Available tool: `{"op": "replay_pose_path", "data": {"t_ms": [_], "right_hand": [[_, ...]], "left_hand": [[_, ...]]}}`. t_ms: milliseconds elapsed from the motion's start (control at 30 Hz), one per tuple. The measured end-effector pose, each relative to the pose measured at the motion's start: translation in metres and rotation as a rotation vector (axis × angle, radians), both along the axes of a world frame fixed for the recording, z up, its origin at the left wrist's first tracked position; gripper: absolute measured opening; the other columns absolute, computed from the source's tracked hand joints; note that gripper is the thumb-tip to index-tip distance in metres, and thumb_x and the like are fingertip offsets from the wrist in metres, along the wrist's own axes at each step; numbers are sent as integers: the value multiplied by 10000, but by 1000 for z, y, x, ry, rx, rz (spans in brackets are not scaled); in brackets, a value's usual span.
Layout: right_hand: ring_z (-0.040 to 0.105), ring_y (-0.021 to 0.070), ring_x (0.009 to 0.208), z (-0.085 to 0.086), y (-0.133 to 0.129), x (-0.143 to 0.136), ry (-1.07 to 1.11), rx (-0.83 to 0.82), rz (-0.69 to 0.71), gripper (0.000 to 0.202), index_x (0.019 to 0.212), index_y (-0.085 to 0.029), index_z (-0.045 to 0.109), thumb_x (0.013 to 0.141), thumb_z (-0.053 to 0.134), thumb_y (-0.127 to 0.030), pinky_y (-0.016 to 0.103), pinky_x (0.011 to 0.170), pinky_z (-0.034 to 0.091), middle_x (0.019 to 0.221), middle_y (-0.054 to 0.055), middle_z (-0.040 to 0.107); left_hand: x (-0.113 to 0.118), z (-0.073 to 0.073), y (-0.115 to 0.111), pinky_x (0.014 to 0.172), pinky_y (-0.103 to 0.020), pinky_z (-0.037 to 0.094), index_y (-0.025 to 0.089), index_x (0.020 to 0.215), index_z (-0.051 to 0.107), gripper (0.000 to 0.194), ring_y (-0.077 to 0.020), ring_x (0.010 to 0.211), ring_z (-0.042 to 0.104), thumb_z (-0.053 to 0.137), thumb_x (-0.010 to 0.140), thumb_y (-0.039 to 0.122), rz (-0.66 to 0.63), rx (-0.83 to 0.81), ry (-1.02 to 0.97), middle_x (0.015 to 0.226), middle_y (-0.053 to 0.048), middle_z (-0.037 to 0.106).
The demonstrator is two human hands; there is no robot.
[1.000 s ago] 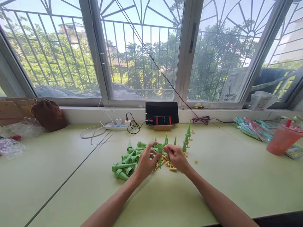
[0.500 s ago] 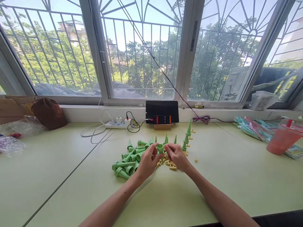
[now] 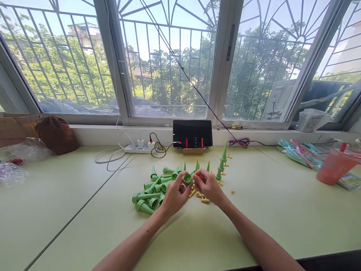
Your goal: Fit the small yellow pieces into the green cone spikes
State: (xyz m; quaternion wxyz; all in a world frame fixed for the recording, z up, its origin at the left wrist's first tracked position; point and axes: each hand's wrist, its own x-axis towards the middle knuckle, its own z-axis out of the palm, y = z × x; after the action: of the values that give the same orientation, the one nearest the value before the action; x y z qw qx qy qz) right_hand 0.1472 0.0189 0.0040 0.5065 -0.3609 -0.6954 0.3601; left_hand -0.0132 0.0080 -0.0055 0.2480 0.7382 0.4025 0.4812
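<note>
My left hand (image 3: 176, 194) grips a green plastic watering spike (image 3: 187, 178) around its wide end, the round open mouth turned toward me. Beside that rim, the fingers of my right hand (image 3: 208, 186) are pinched together; whatever lies between them is too small or covered to make out. Under my hands are several yellow T-shaped valves (image 3: 205, 200). Left of my left hand lies a heap of green spikes (image 3: 145, 206), most on their sides. Behind my right hand stands an upright stack of nested spikes (image 3: 221, 165) with yellow valves sticking out of its side.
A phone (image 3: 193, 142) leans before a dark tablet (image 3: 192, 130) at the back. To their left are a power strip (image 3: 138, 149) and cables. A brown pouch (image 3: 55, 134) sits far left; a red cup (image 3: 334, 167) and plastic packets (image 3: 296, 152) lie right.
The held spike has tipped and shifted slightly left, its open mouth now facing me more. My right fingers stay close beside its rim.
</note>
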Motion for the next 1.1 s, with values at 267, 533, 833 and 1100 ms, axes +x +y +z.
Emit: {"op": "replay_pose_path", "data": {"t_ms": [267, 533, 833, 1100], "right_hand": [[429, 102, 472, 1, -2, 0, -11, 63, -60, 294, 766, -189, 530, 912, 500, -443, 221, 454, 354, 543, -41, 477], [452, 97, 506, 3, -5, -2, 3, 146, -73, 260, 797, -182, 558, 926, 488, -396, 220, 476, 380, 661, -3, 555], [499, 98, 525, 4, -7, -2, -1, 169, -60, 237, 792, -177, 601, 918, 514, -357, 213, 500, 410, 690, 10, 602], [465, 89, 496, 2, -2, -1, 32, 112, -18, 258, 797, -179, 587, 901, 540, -410, 209, 473, 384, 664, -7, 563]], "left_hand": [[3, 5, -6, 394, -176, 336, 207, 1114, 472, 358, -70, 375, 470, 508, 868, 464, -26, -91, -93, 611, 59, 530], [7, 14, -2, 294, -210, 338, 216, 864, 417, 390, -119, 313, 516, 397, 871, 606, -155, -469, -547, 646, 16, 647], [5, 7, 2, 279, -215, 287, 140, 496, 500, 707, -122, 266, 477, 272, 844, 711, -336, -741, -467, 486, -103, 611], [5, 12, -2, 304, -222, 331, 82, 564, 586, 704, -117, 297, 502, 335, 856, 671, -338, -698, -474, 576, -129, 644]]}}
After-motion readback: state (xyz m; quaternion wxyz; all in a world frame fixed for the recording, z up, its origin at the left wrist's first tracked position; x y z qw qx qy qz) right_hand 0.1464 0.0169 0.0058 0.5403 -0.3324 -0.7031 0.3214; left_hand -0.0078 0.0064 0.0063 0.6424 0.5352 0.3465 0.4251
